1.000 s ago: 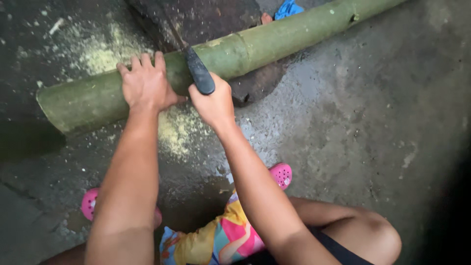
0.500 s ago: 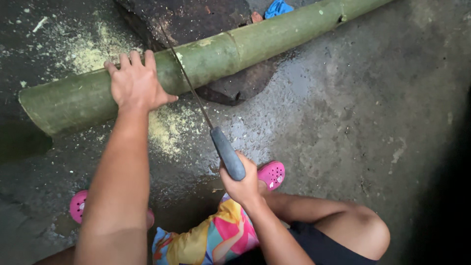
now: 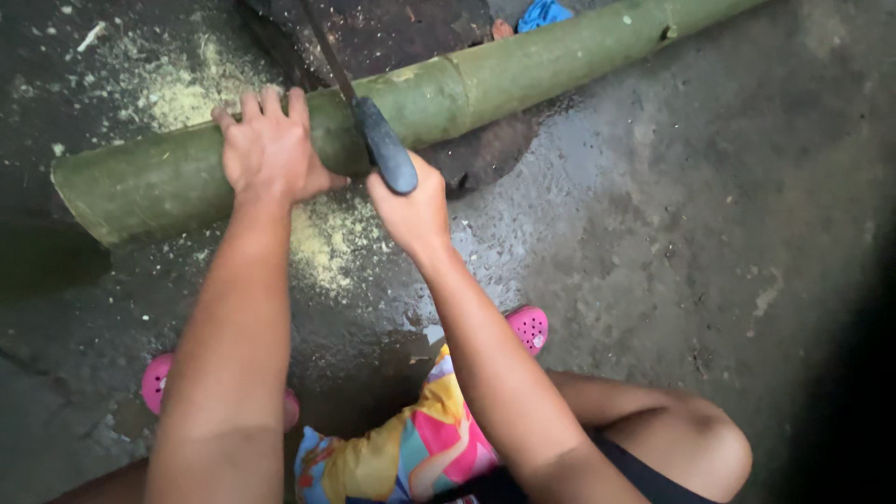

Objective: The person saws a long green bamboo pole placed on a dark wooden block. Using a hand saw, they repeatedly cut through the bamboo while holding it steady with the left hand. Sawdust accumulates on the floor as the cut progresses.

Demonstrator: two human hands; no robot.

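- Head view: person crouches over a long green bamboo pole (image 3: 541,70) that lies across the wet concrete floor (image 3: 653,233), running from near left to far right.
- Pole rests on a dark wooden block (image 3: 411,33) around mid-length. Cut end is at the left.
- Step in hand, as I read it: sawing through the pole just right of the left hand. Pale sawdust (image 3: 322,243) lies on the floor below the cut.
- Left hand (image 3: 271,149): flat on top of the pole, fingers spread and draped over the far side, pinning it down. Not clenched.
- Right hand (image 3: 411,205): closed tight around the dark handle of a hand saw (image 3: 378,135). The thin blade (image 3: 327,51) crosses the pole and points far.
- Handle is close against the pole, so the stroke looks near full push.
- Next stroke calls for a straight draw towards the body, with the pole kept from rolling.
- Pink sandals (image 3: 529,327) sit near the cut line, well apart from the blade.
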